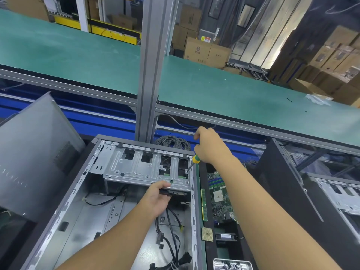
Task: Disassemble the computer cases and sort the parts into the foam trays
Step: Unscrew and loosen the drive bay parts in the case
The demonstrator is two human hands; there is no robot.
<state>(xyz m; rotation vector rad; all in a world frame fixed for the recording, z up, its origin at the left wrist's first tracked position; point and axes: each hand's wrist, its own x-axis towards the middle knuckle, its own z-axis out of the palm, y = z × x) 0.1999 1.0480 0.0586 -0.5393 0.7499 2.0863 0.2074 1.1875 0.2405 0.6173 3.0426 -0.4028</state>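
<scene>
Right hand grips screwdriver, tip on drive cage, frame centre. Left hand clamps the cage's front edge.

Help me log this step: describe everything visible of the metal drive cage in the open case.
The drive cage is silver-grey stamped sheet metal with raised ribs, screw holes and rectangular cutouts. It lies roughly flat across the far end of the open computer case. The left hand grips its near edge. The right hand holds a screwdriver whose tip meets its right side.
</scene>
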